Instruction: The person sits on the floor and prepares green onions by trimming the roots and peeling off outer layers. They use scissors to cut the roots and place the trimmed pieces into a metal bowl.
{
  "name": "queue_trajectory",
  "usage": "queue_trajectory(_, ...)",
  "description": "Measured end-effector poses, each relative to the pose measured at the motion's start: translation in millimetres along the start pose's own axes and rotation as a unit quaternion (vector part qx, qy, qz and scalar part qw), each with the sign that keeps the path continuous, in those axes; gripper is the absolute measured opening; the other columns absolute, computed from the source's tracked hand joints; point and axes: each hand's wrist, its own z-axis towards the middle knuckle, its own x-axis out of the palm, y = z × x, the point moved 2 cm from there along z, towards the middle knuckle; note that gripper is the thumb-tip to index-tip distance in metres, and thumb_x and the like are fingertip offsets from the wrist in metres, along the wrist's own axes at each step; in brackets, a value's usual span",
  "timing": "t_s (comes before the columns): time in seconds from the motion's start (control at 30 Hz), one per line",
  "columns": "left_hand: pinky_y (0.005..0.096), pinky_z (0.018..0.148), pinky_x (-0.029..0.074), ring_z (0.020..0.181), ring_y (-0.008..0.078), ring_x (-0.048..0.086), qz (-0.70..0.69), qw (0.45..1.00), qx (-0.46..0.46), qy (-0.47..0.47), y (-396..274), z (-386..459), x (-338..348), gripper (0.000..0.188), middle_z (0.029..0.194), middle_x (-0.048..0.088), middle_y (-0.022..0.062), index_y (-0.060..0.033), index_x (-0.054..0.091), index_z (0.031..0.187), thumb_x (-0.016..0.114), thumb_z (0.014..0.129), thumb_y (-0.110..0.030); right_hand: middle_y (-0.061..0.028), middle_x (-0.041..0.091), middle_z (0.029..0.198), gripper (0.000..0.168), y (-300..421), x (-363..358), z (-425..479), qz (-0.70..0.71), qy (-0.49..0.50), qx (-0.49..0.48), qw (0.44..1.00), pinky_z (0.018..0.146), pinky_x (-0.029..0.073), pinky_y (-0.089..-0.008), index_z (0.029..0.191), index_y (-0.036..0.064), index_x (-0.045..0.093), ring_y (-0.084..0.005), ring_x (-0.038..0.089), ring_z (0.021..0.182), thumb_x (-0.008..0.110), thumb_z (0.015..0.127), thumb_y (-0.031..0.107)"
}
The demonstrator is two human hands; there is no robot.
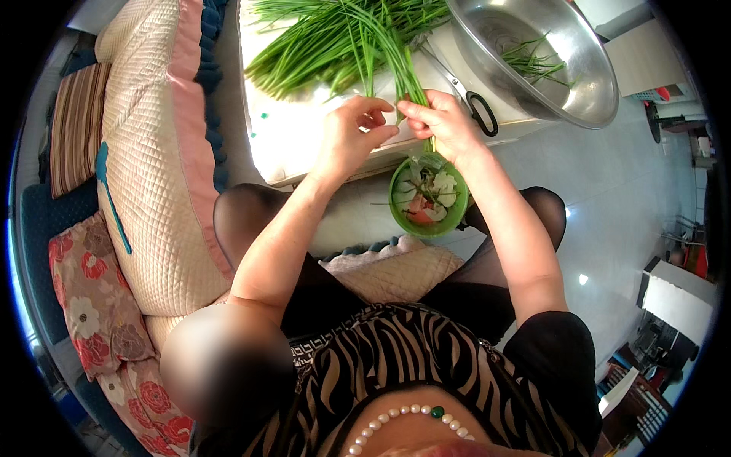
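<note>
My right hand (438, 123) is closed around a small bunch of garlic chives (408, 68). Their pale ends stick out below the palm, over a green plastic bowl (397, 214). Just left of that bunch is my left hand (357, 134), its thumb and forefinger apart and nothing clearly held between them. Beyond both hands a large heap of garlic chives (320, 51) lies on a white tabletop (308, 134). Black-handled scissors (482, 114) rest beside my right hand, their blades partly under the leaves.
A wide stainless steel basin (594, 97) with some cut greens (534, 63) stands at the table's right. Vegetable scraps and peelings (428, 194) fill the bowl between my knees. On the left runs a sofa with a quilted cover (154, 200) and floral cushions (94, 297).
</note>
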Motion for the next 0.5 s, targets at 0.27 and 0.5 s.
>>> queue_trajectory(0.27, 0.0389, 0.071, 0.051, 0.086, 0.0325, 0.062, 0.340, 0.932, 0.045, -0.117, 1.0, 2.6, -28.7, 0.021, 0.101, 0.062, 0.0112, -0.0044, 0.065, 0.101, 0.062, 0.081, -0.009, -0.0070, 0.063, 0.090, 0.016, 17.9, -8.4, -8.7, 0.008, 0.004, -0.040, 0.999, 0.050, 0.035, -0.0161, 0.100, -0.001, 0.062, -0.0079, 0.058, 0.073, 0.063, 0.088, 0.010)
queue_trajectory(0.5, 0.0227, 0.068, 0.047, 0.078, 0.0107, 0.060, -0.296, 0.933, -0.195, 0.060, 2.0, 1.0, 8.2, 0.016, 0.090, 0.065, 0.0041, -0.0026, 0.062, 0.099, 0.058, 0.092, -0.016, -0.0061, 0.064, 0.085, 0.015, 12.7, -3.1, -11.1, -0.045, -0.003, -0.024, 0.999, 0.050, 0.034, -0.0164, 0.096, -0.001, 0.063, -0.0082, 0.059, 0.073, 0.066, 0.085, 0.008)
